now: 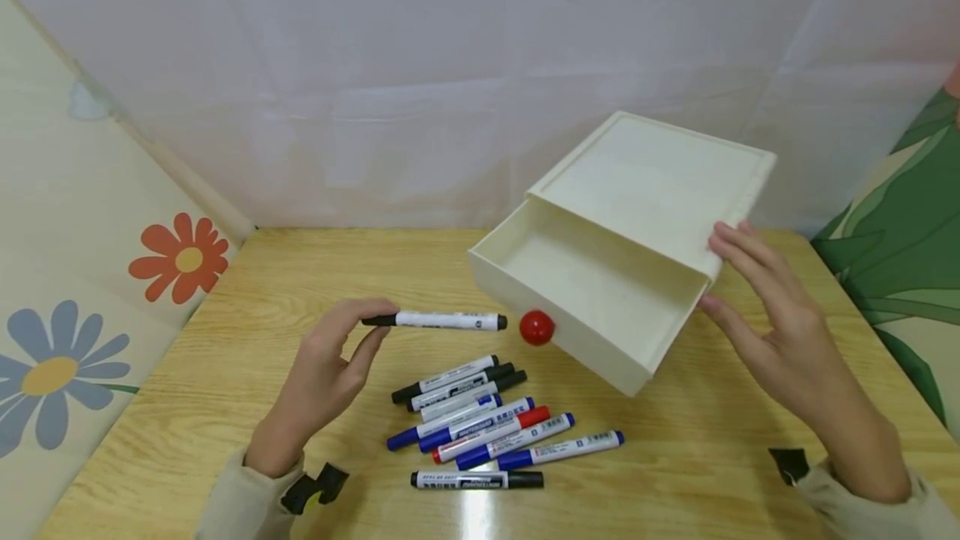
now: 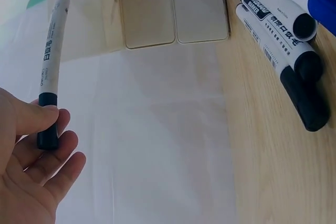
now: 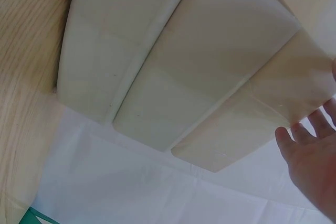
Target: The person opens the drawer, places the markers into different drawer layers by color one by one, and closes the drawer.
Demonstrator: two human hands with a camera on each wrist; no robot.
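My left hand (image 1: pixel 322 382) pinches a black-capped whiteboard marker (image 1: pixel 450 321) by its cap end, thumb against fingers, and holds it level above the table. Its other end points at the red knob (image 1: pixel 537 327) of a pulled-out top drawer (image 1: pixel 600 359). That drawer belongs to a cream drawer unit (image 1: pixel 660 177). Two lower drawers (image 2: pixel 149 19) with red knobs sit closed in the left wrist view. Extended fingers of my right hand (image 1: pixel 787 340) touch the unit's right top edge, the thumb near the drawer opening's corner. The drawer's visible floor is bare.
Several black, blue and red markers (image 1: pixel 480 423) lie side by side on the wooden table (image 1: pixel 337 265), in front of the drawer unit. One black marker (image 1: pixel 459 480) lies apart, nearest me. A white cloth (image 1: pixel 420 107) hangs behind the table, with flower-printed cloth (image 1: pixel 90 273) on the left.
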